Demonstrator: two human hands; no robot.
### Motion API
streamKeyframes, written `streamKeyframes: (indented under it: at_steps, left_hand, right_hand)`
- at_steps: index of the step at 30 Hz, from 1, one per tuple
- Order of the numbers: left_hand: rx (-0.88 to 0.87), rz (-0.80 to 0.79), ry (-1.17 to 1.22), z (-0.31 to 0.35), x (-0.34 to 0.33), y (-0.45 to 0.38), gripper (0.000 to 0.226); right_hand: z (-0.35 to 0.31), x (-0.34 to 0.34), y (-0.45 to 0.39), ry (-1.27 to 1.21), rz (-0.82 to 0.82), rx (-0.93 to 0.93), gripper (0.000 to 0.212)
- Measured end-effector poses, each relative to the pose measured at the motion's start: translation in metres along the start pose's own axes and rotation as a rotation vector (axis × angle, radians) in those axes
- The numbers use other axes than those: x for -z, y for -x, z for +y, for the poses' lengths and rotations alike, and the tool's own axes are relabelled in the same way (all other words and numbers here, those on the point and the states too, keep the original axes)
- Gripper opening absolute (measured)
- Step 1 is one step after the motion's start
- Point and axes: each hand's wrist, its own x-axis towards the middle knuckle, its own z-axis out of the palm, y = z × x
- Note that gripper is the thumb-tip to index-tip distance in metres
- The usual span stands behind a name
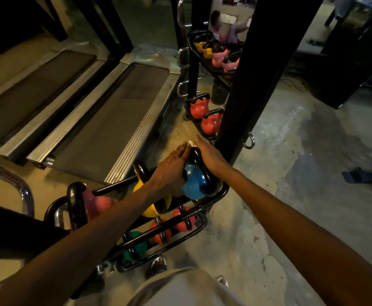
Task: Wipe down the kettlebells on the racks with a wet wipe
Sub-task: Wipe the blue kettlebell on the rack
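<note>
A blue kettlebell with a black handle stands at the right end of the top shelf of a black tube rack. My left hand rests against the bell's left side with its fingers straight. Over the top of the handle lies my right hand, fingers stretched out, pressing a white wet wipe whose corner shows between the two hands. A yellow kettlebell and a pink kettlebell sit to the left on the same shelf.
Red kettlebells and a green kettlebell fill the lower shelf. A mirror beyond shows another rack with red kettlebells. Treadmills lie to the left, a black pillar stands just right of my hands, and a chrome rail is near left.
</note>
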Motion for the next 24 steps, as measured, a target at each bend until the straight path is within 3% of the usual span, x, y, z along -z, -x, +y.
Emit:
streamKeyframes:
  at_steps: [2, 4, 8, 11, 13, 18, 24]
  left_hand:
    - [-0.031, -0.018, 0.021, 0.005, 0.001, 0.001, 0.096]
    - [-0.042, -0.016, 0.049, 0.007, 0.001, 0.001, 0.092]
    - [-0.026, 0.016, 0.063, 0.005, -0.001, 0.000, 0.085]
    - [-0.024, 0.025, 0.064, 0.005, -0.003, -0.002, 0.081]
    - [-0.014, 0.048, 0.065, 0.007, -0.007, -0.001, 0.077]
    - [-0.010, 0.189, 0.042, 0.027, -0.022, 0.008, 0.063]
    - [0.072, 0.252, 0.032, 0.050, -0.033, 0.009, 0.063]
  right_hand:
    - [0.003, 0.005, -0.015, -0.223, -0.027, -0.092, 0.103]
    - [0.005, 0.013, -0.017, -0.450, -0.052, -0.174, 0.089]
    - [0.023, 0.025, -0.008, -0.651, -0.119, -0.265, 0.072]
    - [0.033, 0.022, 0.001, -0.621, -0.051, -0.227, 0.036]
    - [0.041, 0.020, 0.005, -0.614, 0.020, -0.185, 0.026]
    - [0.058, 0.017, 0.006, -0.504, 0.231, -0.150, 0.017]
    - [0.068, 0.029, 0.021, -0.348, 0.347, -0.012, 0.026]
